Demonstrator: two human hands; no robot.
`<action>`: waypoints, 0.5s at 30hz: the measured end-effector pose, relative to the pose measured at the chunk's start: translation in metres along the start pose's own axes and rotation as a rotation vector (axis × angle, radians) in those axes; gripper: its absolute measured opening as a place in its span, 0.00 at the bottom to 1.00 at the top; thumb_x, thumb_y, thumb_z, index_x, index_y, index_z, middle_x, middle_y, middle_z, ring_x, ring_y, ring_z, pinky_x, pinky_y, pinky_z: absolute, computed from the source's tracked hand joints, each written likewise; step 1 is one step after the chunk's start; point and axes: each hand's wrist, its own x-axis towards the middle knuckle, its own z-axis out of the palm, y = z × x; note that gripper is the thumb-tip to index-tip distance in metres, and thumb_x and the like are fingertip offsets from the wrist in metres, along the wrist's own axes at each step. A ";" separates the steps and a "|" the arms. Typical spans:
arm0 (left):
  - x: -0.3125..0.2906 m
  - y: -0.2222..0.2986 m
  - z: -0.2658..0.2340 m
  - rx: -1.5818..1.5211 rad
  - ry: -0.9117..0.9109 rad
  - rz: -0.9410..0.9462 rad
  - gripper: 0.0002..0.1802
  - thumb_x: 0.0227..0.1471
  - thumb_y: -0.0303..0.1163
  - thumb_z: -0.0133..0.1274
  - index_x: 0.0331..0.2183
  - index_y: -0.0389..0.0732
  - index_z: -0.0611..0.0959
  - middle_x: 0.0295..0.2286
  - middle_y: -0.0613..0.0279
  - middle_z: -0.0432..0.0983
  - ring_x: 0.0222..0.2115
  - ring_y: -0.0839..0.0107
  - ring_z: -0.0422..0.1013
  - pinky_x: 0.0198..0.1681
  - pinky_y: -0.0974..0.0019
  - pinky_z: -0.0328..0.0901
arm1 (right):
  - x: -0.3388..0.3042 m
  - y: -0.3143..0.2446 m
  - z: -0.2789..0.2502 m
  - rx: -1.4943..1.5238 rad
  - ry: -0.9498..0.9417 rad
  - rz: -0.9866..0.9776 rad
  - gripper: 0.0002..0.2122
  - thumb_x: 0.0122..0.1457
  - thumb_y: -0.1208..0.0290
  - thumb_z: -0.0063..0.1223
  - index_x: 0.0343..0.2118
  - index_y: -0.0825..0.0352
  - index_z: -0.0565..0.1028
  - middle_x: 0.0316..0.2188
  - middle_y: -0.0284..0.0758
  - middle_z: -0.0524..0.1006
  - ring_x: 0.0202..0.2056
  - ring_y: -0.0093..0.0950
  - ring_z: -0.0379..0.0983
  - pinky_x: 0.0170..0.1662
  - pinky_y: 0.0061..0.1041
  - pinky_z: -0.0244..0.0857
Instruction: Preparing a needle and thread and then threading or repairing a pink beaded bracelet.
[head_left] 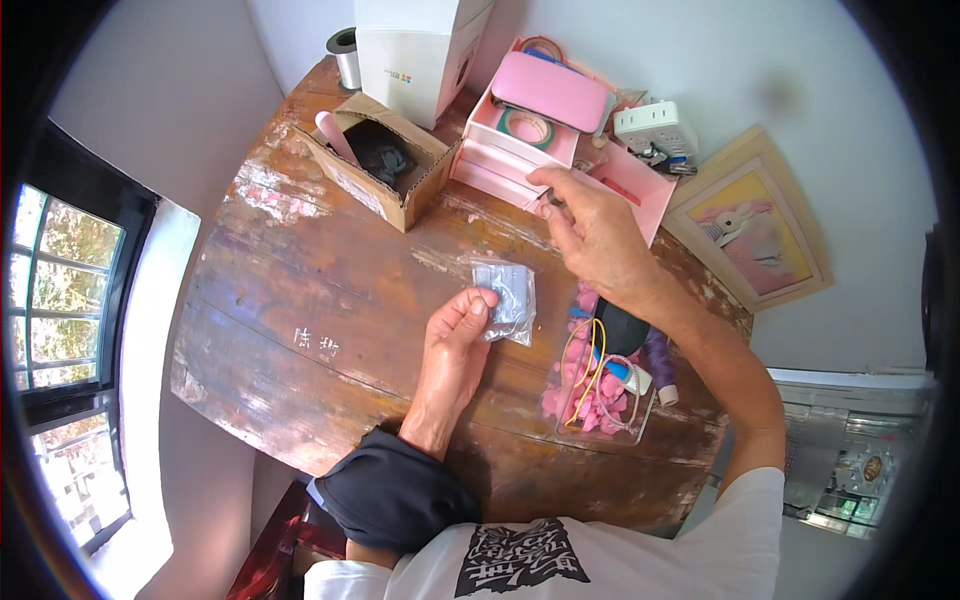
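Note:
My left hand [462, 325] is closed on a small clear plastic bag [512, 305], pinched between thumb and fingers above the table. Something flat and grey-blue lies inside the bag. Farther off to the right, my right hand [597, 232] is in a pinch at the front of a pink desktop organizer [492, 165]. A small dark bit shows between its thumb and forefinger; whether it is a drawer knob or a loose piece I cannot make out. A pink case [553, 90] and a roll of green tape [526, 128] rest in the organizer's top.
A clear tray [640, 437] of pink pieces, yellow cord and a small white-and-blue tube sits below my right forearm. An open cardboard box [425, 190], a white box [410, 60], a thread spool [660, 365], a power strip [655, 127] and a framed picture [750, 225] stand around the wooden table [300, 270].

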 end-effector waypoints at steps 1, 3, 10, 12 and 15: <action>0.000 0.000 0.000 -0.001 0.005 -0.001 0.08 0.60 0.32 0.47 0.36 0.37 0.77 0.33 0.64 0.75 0.36 0.75 0.69 0.45 0.68 0.62 | 0.001 -0.002 0.001 -0.013 0.004 -0.006 0.12 0.56 0.77 0.47 0.44 0.68 0.70 0.24 0.48 0.75 0.29 0.46 0.73 0.32 0.40 0.66; 0.000 0.000 0.000 -0.006 0.004 0.003 0.08 0.60 0.31 0.47 0.36 0.37 0.77 0.33 0.64 0.75 0.35 0.75 0.69 0.45 0.68 0.62 | 0.001 -0.007 0.002 -0.167 0.173 -0.156 0.12 0.56 0.77 0.48 0.44 0.71 0.70 0.24 0.47 0.75 0.28 0.46 0.73 0.31 0.40 0.67; -0.001 0.002 0.000 -0.013 0.037 0.008 0.08 0.59 0.33 0.47 0.36 0.38 0.76 0.34 0.66 0.75 0.36 0.77 0.69 0.45 0.71 0.62 | -0.004 -0.012 0.015 0.199 -0.209 0.322 0.14 0.58 0.76 0.47 0.47 0.72 0.70 0.33 0.42 0.77 0.34 0.31 0.76 0.35 0.29 0.70; 0.001 0.004 0.002 -0.011 0.047 0.035 0.09 0.60 0.32 0.46 0.37 0.37 0.76 0.34 0.65 0.74 0.35 0.78 0.69 0.44 0.71 0.62 | -0.006 -0.006 0.022 0.580 -0.179 0.548 0.14 0.58 0.75 0.48 0.47 0.73 0.69 0.35 0.42 0.76 0.35 0.31 0.75 0.36 0.29 0.70; 0.001 0.010 -0.002 -0.012 0.122 0.143 0.09 0.60 0.31 0.46 0.37 0.36 0.76 0.34 0.66 0.74 0.35 0.78 0.69 0.43 0.72 0.63 | -0.006 0.007 0.040 1.180 -0.096 0.758 0.16 0.58 0.74 0.50 0.48 0.75 0.66 0.42 0.43 0.72 0.41 0.33 0.73 0.41 0.30 0.69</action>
